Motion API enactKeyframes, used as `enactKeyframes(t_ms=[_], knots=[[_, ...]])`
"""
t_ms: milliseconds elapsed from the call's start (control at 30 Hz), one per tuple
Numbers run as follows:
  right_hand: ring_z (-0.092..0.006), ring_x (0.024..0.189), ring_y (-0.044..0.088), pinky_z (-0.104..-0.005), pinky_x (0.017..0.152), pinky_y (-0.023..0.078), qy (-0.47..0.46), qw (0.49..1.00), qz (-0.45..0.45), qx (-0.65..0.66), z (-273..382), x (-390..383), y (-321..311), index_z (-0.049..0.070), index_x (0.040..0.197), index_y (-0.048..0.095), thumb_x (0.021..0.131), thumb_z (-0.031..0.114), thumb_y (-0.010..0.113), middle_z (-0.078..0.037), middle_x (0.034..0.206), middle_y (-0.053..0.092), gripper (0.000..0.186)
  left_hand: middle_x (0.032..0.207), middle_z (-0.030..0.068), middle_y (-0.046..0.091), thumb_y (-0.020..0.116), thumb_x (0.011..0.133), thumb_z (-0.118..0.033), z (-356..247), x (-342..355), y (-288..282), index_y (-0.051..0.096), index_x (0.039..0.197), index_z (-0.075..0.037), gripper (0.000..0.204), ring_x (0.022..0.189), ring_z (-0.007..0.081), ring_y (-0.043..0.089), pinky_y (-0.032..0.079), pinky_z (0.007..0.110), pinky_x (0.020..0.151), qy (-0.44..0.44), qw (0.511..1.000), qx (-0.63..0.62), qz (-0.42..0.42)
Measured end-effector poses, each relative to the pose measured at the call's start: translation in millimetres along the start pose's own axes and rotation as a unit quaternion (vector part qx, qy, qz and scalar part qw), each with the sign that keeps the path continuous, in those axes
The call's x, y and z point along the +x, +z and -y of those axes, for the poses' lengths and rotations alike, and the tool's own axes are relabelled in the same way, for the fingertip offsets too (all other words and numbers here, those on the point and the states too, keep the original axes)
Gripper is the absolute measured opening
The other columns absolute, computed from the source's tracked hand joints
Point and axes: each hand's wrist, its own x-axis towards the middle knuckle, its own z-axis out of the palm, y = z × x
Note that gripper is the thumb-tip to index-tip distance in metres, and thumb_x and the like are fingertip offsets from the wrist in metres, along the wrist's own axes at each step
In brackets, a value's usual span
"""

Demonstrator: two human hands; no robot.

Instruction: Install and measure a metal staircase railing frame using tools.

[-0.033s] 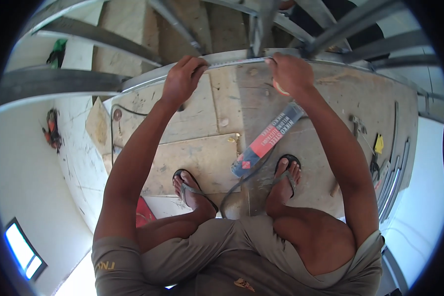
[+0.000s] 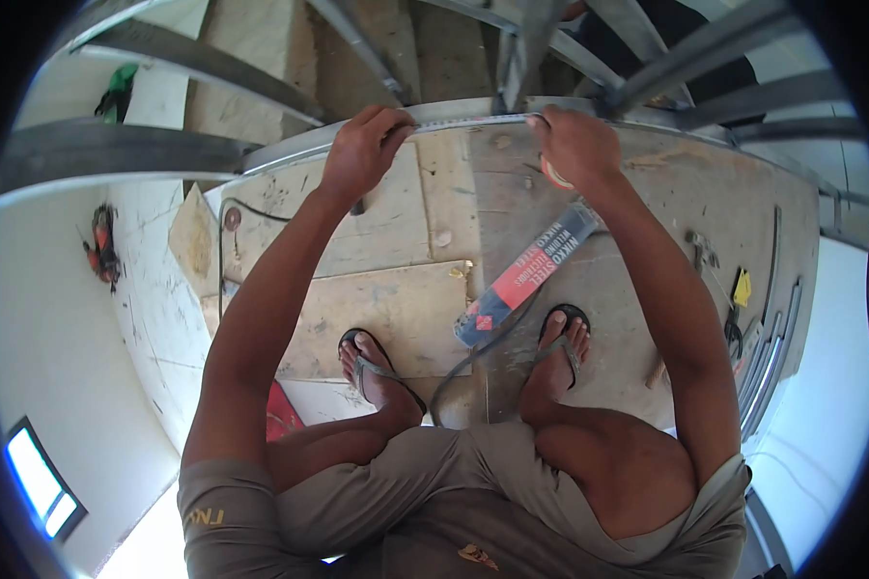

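Observation:
A tape measure's pale blade [image 2: 473, 122] is stretched along a grey metal rail [image 2: 294, 151] of a framework at the far side. My left hand [image 2: 359, 152] is closed at the blade's left end, fingers pinched against the rail. My right hand [image 2: 581, 147] grips the tape measure [image 2: 554, 174], whose red and yellowish round case shows partly below the palm; the rest is hidden by the hand. Below my right wrist, a long dark blue and red welding-rod packet [image 2: 526, 275] lies slantwise on the plywood.
Square metal bars [image 2: 526, 53] rise beyond the rail, with steps behind. A hammer [image 2: 702, 249], a yellow-marked tool [image 2: 741, 288] and metal lengths [image 2: 770, 352] lie right. A black cable [image 2: 483, 347] runs between my sandalled feet. An orange-black tool [image 2: 103, 249] sits far left.

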Motion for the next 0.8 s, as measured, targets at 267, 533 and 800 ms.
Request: enactKeyframes(t_ms=[267, 533, 800], knots=[[-0.0367, 0.079, 0.069, -0.0497, 0.066, 0.053, 0.003, 0.999, -0.018, -0.044, 1.0, 4.5, 8.3, 0.01, 0.093, 0.065, 0.1, 0.043, 0.048, -0.016, 0.084, 0.07, 0.038, 0.097, 0.0089, 0.061, 0.07, 0.089, -0.014, 5.8, -2.3, -1.6, 0.067, 0.097, -0.006, 0.012, 0.08, 0.0303, 0.065, 0.054, 0.038, 0.067, 0.064, 0.998, 0.025, 0.01], [-0.0385, 0.076, 0.067, -0.0505, 0.065, 0.051, 0.001, 0.999, -0.026, -0.036, 1.1, 5.0, 8.3, 0.009, 0.09, 0.063, 0.098, 0.042, 0.052, -0.016, 0.08, 0.068, 0.035, 0.084, 0.0118, 0.066, 0.074, 0.087, -0.024, -9.6, -22.1, 12.3, 0.066, 0.092, -0.004, 0.022, 0.073, 0.0283, 0.069, 0.054, 0.037, 0.064, -0.118, 0.992, 0.018, -0.049], [-0.0368, 0.079, 0.069, -0.0499, 0.068, 0.053, 0.01, 0.998, -0.003, -0.059, -4.7, 3.0, 2.4, 0.01, 0.09, 0.065, 0.099, 0.042, 0.049, -0.016, 0.084, 0.07, 0.037, 0.093, 0.0079, 0.073, 0.066, 0.096, -0.029, -23.5, -16.7, 36.1, 0.069, 0.102, 0.004, 0.034, 0.077, 0.0131, 0.07, 0.056, 0.025, 0.069, -0.406, 0.853, -0.327, -0.037]])
